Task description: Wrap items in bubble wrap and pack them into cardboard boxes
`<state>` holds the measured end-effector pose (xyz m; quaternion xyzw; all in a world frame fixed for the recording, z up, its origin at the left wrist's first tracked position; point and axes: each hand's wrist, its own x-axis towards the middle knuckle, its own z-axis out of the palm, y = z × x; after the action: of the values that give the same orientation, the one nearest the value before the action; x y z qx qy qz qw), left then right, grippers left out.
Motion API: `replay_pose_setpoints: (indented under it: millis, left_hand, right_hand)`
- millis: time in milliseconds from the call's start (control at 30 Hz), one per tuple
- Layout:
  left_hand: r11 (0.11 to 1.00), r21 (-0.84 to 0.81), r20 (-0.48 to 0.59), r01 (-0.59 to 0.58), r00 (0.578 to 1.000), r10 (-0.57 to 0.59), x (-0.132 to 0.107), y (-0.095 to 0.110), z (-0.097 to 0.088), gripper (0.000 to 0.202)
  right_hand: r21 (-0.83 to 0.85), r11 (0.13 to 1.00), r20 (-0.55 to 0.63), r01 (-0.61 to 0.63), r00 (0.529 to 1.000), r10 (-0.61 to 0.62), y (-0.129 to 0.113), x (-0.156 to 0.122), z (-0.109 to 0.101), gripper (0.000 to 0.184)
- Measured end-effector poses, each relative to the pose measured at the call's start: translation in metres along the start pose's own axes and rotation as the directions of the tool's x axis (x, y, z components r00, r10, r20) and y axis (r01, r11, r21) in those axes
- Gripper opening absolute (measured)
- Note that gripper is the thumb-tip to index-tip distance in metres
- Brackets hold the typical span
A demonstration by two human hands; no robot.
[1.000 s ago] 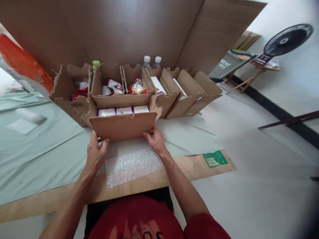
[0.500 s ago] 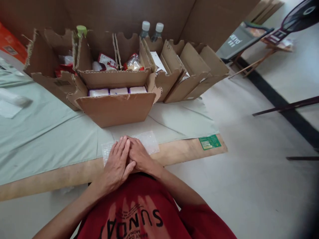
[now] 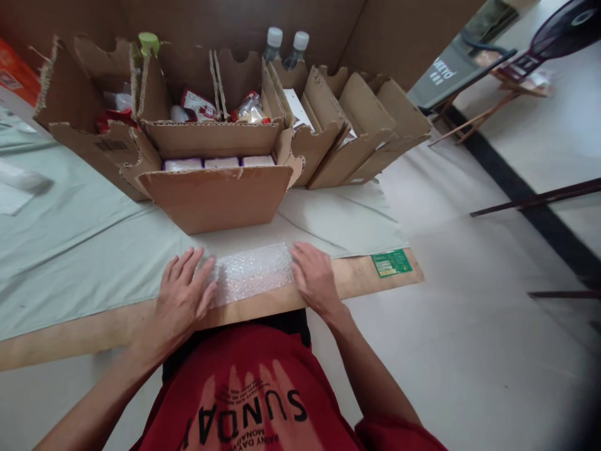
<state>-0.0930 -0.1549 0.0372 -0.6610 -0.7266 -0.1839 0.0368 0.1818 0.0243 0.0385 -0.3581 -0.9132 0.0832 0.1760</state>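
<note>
A flat piece of clear bubble wrap [image 3: 253, 272] lies across the wooden front edge of the table. My left hand [image 3: 184, 289] rests at its left end, fingers spread and thumb by the wrap's edge. At the opposite end is my right hand [image 3: 315, 275], fingers loosely bent and their tips at the wrap's right edge. Neither hand appears closed around it. Just beyond stands a low cardboard box [image 3: 216, 197] holding several white packs with purple edges [image 3: 221, 163].
Cardboard bins [image 3: 323, 138] with packaged goods line the back, near two white-capped bottles [image 3: 273, 45]. A pale green cloth [image 3: 89, 250] covers the table. A green label [image 3: 392, 263] sits at the right corner. A fan [image 3: 563, 31] stands at far right.
My hands were laid one over the other on the bubble wrap. They have moved apart to its left and right ends, leaving its middle uncovered. The view has shifted slightly.
</note>
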Motion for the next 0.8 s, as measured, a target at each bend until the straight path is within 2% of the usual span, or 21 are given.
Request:
replay_pose_setpoints:
  millis: [100, 200, 267, 333, 400, 467, 533, 567, 600, 667, 733, 800]
  left_hand:
    - [0.998, 0.017, 0.043, 0.064, 0.997, -0.064, 0.014, -0.003, 0.012, 0.040]
    - [0.994, -0.024, 0.063, 0.106, 0.993, -0.104, 0.013, -0.013, 0.020, 0.031]
    - [0.989, -0.080, 0.049, 0.121, 0.992, -0.117, 0.012, -0.017, 0.016, 0.023]
    - [0.975, -0.173, 0.031, 0.138, 0.990, -0.134, 0.015, -0.016, 0.003, 0.015]
    - [0.956, -0.248, -0.068, 0.155, 0.982, -0.177, 0.023, -0.010, -0.018, 0.008]
    - [0.960, -0.259, -0.265, 0.102, 0.949, -0.172, 0.030, -0.004, -0.040, 0.024]
    - [0.982, -0.187, -0.435, -0.040, 0.899, -0.046, 0.032, -0.003, -0.051, 0.038]
    - [0.982, -0.142, -0.454, -0.126, 0.890, 0.049, 0.029, -0.005, -0.051, 0.039]
    - [0.973, -0.105, -0.417, -0.206, 0.897, 0.145, 0.024, -0.009, -0.047, 0.037]
    - [0.949, -0.077, -0.230, -0.304, 0.932, 0.280, 0.008, -0.018, -0.035, 0.034]
    - [0.950, -0.116, -0.018, -0.289, 0.957, 0.289, -0.009, -0.027, -0.026, 0.042]
    - [0.969, -0.155, 0.053, -0.195, 0.977, 0.205, -0.020, -0.032, -0.027, 0.060]
  right_hand:
    - [0.046, 0.995, 0.137, 0.093, 0.986, -0.099, -0.021, 0.036, 0.012, 0.037]
    - [0.094, 0.991, 0.183, 0.100, 0.976, -0.116, -0.022, 0.057, 0.019, 0.023]
    - [0.124, 0.986, 0.170, 0.113, 0.976, -0.134, -0.018, 0.061, 0.016, 0.015]
    - [0.136, 0.984, 0.146, 0.115, 0.980, -0.135, -0.015, 0.062, 0.003, 0.014]
    - [0.159, 0.980, 0.061, 0.121, 0.989, -0.133, -0.018, 0.062, -0.016, 0.015]
    - [0.200, 0.964, -0.119, 0.173, 0.981, -0.151, -0.023, 0.062, -0.037, 0.017]
    - [0.221, 0.941, -0.289, 0.254, 0.939, -0.186, -0.028, 0.058, -0.049, 0.018]
    - [0.219, 0.933, -0.323, 0.285, 0.924, -0.207, -0.028, 0.054, -0.050, 0.019]
    - [0.211, 0.928, -0.307, 0.308, 0.922, -0.236, -0.027, 0.048, -0.048, 0.021]
    - [0.195, 0.922, -0.169, 0.334, 0.937, -0.304, -0.020, 0.030, -0.036, 0.025]
    - [0.193, 0.929, 0.010, 0.315, 0.946, -0.323, -0.008, 0.010, -0.024, 0.027]
    - [0.192, 0.952, 0.096, 0.238, 0.961, -0.259, 0.001, -0.005, -0.018, 0.031]
